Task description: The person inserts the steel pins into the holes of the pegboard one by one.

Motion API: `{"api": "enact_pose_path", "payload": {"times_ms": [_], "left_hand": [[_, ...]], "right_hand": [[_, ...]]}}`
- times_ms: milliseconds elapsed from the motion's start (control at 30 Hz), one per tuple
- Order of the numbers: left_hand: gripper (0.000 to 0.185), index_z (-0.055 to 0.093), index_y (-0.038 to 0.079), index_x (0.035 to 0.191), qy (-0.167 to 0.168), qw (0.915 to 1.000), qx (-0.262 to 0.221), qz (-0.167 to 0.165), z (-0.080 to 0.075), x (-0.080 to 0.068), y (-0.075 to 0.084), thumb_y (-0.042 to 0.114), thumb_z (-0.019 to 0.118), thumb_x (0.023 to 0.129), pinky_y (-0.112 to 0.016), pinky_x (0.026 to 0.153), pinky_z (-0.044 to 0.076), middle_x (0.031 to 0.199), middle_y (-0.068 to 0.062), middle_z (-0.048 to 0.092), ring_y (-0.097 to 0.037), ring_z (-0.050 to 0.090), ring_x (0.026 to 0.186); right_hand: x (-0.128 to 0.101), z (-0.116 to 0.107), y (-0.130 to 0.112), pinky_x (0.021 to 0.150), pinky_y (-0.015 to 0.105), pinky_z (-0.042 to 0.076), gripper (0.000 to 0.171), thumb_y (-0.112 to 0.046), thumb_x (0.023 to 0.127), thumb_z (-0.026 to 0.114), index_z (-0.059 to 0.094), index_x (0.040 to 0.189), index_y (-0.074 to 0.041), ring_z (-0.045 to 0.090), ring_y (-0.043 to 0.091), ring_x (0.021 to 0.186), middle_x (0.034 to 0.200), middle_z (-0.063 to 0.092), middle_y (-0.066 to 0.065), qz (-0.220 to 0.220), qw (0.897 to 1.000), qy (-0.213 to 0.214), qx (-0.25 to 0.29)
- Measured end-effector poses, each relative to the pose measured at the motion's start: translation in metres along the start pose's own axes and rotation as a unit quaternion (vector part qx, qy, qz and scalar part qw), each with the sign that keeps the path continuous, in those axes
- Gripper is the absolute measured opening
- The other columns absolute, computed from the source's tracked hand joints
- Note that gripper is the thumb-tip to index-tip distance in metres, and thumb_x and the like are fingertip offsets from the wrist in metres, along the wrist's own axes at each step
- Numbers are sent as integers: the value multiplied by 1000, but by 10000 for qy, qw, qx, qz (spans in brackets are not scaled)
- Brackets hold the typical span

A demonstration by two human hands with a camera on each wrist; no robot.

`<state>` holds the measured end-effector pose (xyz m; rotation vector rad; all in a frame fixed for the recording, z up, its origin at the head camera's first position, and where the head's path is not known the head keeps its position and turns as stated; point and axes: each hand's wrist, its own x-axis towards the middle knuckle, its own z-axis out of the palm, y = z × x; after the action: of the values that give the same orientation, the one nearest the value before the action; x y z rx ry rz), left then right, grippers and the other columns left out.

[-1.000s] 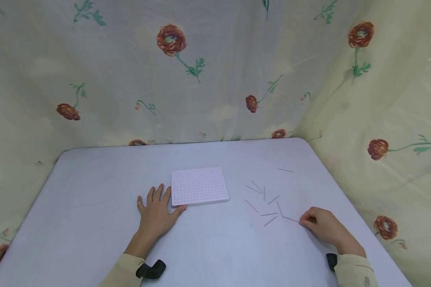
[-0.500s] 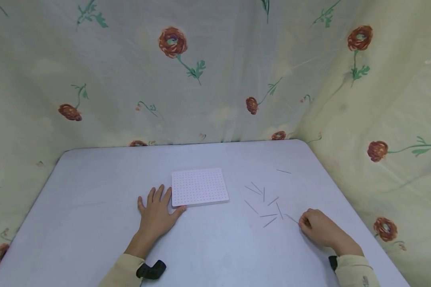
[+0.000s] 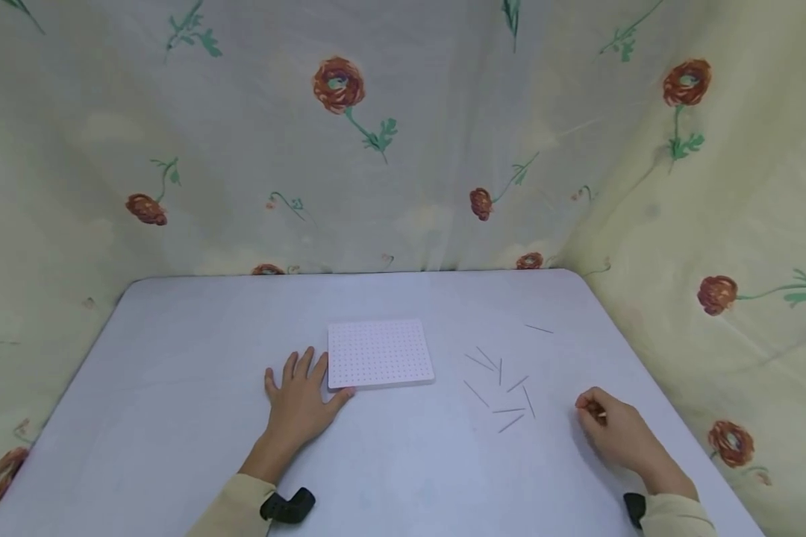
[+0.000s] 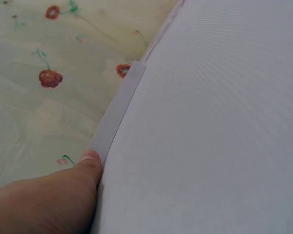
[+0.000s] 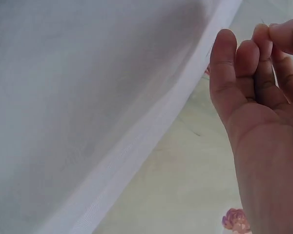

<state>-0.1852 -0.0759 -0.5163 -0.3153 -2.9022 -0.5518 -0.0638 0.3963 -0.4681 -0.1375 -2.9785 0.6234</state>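
Right hand (image 3: pixel 614 432) pinches a thin pin (image 3: pixel 598 414); the pegboard (image 3: pixel 379 353) lies well leftward, beside the flat, spread left hand (image 3: pixel 300 403).

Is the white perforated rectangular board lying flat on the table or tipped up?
Flat. In the head view the white perforated rectangular board lies level on the grey table, the left hand touching its near-left corner.

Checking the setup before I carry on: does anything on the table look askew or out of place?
The thin pins lie scattered at all angles right of the pegboard, one stray pin apart farther back. The pegboard itself sits square.
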Motion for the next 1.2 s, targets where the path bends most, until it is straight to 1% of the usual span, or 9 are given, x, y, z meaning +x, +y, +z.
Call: {"api": "enact_pose_path", "payload": {"times_ms": [133, 333, 433, 533, 667, 833, 933, 1100, 1200], "left_hand": [[83, 44, 13, 142, 21, 10000, 6, -23, -1, -1, -1, 65, 60, 79, -73, 104, 6, 150, -19, 35, -44, 23, 140], [82, 45, 14, 141, -2, 10000, -57, -62, -2, -4, -4, 65, 60, 79, -73, 104, 6, 149, -19, 35, -44, 23, 140], [83, 44, 15, 142, -33, 10000, -46, -67, -2, -4, -6, 66, 59, 79, -73, 104, 6, 150, -19, 35, -43, 22, 140], [83, 43, 15, 142, -35, 10000, -41, -65, -2, -5, -6, 66, 59, 79, -73, 105, 6, 150, -19, 34, -43, 22, 141], [82, 44, 15, 142, -11, 10000, -38, -77, -4, -4, -6, 66, 59, 79, -72, 105, 7, 150, -18, 35, -43, 23, 140], [83, 43, 16, 142, -31, 9999, 22, -106, -4, -4, -8, 67, 58, 79, -72, 105, 7, 150, -18, 35, -43, 23, 141], [83, 43, 16, 142, -44, 9999, 14, -120, -4, -4, -8, 67, 58, 79, -72, 105, 7, 150, -17, 35, -42, 23, 141], [82, 43, 18, 143, -54, 10000, -37, -67, -2, -2, -7, 67, 58, 79, -72, 105, 6, 151, -17, 35, -42, 22, 141], [82, 43, 19, 143, 26, 10000, -30, 14, 1, 2, -4, 68, 58, 79, -71, 106, 5, 150, -16, 35, -41, 23, 141]], "right_hand": [[2, -3, -5, 71, 18, 50, 9, -17, 91, 58, 66, 95, -17, 57, -4, 80, 87, 67, -4, 85, 9993, 310, 172], [6, -4, -13, 72, 8, 48, 16, -25, 92, 62, 71, 102, -16, 50, -19, 85, 98, 72, 3, 114, 9975, 429, 553], [9, -2, -17, 71, 9, 48, 21, -32, 90, 63, 72, 102, -18, 50, -19, 87, 100, 73, 4, 95, 9962, 658, 560], [14, -2, -23, 71, 15, 50, 23, -38, 90, 63, 73, 100, -21, 57, -8, 91, 101, 74, 3, 97, 9951, 921, 345], [23, -1, -35, 73, 24, 54, 25, -41, 90, 61, 73, 100, -21, 64, 12, 94, 99, 74, 2, 140, 9941, 1041, 283], [38, 4, -51, 67, 16, 51, 25, -40, 88, 64, 74, 98, -19, 66, 18, 90, 95, 74, 3, 200, 9901, 1305, 478], [49, 8, -64, 63, 13, 47, 23, -38, 87, 66, 75, 97, -18, 66, 12, 83, 93, 74, 4, 205, 9870, 1449, 667], [67, 16, -89, 56, 12, 45, 20, -35, 86, 69, 75, 93, -17, 59, -7, 68, 90, 74, 5, 166, 9803, 1645, 1081], [74, 20, -103, 57, 11, 45, 21, -36, 86, 68, 75, 92, -18, 60, -5, 69, 90, 74, 4, 35, 9780, 1690, 1220]]}}
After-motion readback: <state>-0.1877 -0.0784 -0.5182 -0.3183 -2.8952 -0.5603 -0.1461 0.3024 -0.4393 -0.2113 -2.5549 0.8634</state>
